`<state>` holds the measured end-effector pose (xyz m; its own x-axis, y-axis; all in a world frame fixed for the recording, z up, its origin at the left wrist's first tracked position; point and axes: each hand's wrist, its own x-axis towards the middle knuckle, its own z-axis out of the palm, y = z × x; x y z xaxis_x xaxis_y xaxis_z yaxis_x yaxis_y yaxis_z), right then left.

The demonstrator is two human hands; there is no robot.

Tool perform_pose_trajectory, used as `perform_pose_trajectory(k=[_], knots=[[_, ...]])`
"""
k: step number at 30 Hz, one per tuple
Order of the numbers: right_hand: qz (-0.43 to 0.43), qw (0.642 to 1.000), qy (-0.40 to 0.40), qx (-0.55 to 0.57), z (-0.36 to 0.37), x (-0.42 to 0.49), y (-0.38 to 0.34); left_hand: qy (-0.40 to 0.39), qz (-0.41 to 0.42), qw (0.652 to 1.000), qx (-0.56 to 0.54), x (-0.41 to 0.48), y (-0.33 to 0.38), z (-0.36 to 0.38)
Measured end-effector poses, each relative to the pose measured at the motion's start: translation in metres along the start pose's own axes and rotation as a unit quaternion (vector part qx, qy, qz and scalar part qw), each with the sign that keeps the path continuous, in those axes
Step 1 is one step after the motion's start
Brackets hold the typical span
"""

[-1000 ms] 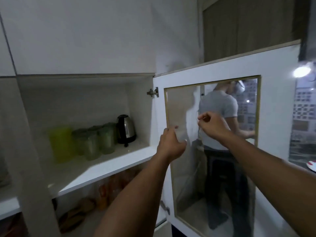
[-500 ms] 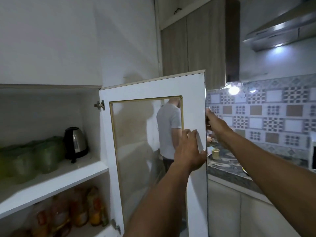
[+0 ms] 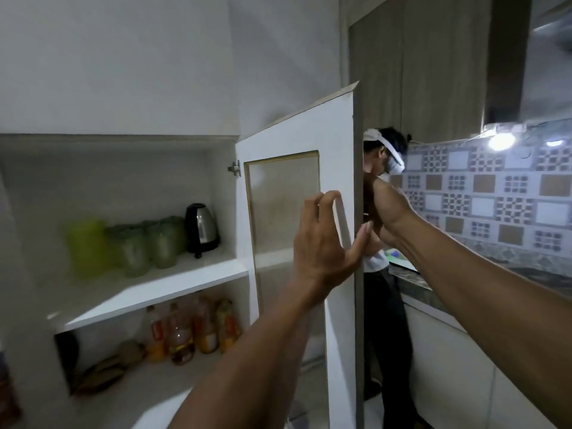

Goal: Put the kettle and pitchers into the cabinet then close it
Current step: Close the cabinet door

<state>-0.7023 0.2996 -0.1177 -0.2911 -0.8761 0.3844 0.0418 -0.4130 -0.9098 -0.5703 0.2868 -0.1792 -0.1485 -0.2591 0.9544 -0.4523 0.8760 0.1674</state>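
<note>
Right hand (image 3: pixel 391 218) fingers hidden behind the door (image 3: pixel 340 150) edge; blurred green pitchers (image 3: pixel 136 246); both forearms cut off below.

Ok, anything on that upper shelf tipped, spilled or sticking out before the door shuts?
Nothing stands out. The kettle stands upright at the right end of the upper shelf, the green pitchers upright beside it, all behind the shelf's front edge. No spill shows, though the pitchers are blurred.

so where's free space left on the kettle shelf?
Front strip of the shelf is bare, ahead of the pitchers and kettle. The back row is crowded; pitchers bunch together right up to the kettle. The lower shelf is packed with bottles.
</note>
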Motion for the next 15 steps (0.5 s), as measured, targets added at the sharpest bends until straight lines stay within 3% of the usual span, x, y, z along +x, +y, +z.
perform_pose_trajectory(k=[6,9,13,15], knots=[[-0.053,0.995,-0.078,0.021,0.108,-0.016,0.012,-0.011,0.048,0.998,0.05,-0.016,-0.047,-0.115],[-0.065,0.995,-0.062,0.047,0.18,-0.032,0.017,-0.002,0.07,0.993,0.095,-0.024,-0.073,-0.172],[-0.115,0.992,0.044,0.029,0.286,-0.045,0.036,0.029,0.086,0.973,0.212,-0.039,-0.118,-0.238],[-0.126,0.991,0.04,0.015,0.329,-0.051,0.048,0.023,0.09,0.961,0.261,-0.047,-0.144,-0.269]])
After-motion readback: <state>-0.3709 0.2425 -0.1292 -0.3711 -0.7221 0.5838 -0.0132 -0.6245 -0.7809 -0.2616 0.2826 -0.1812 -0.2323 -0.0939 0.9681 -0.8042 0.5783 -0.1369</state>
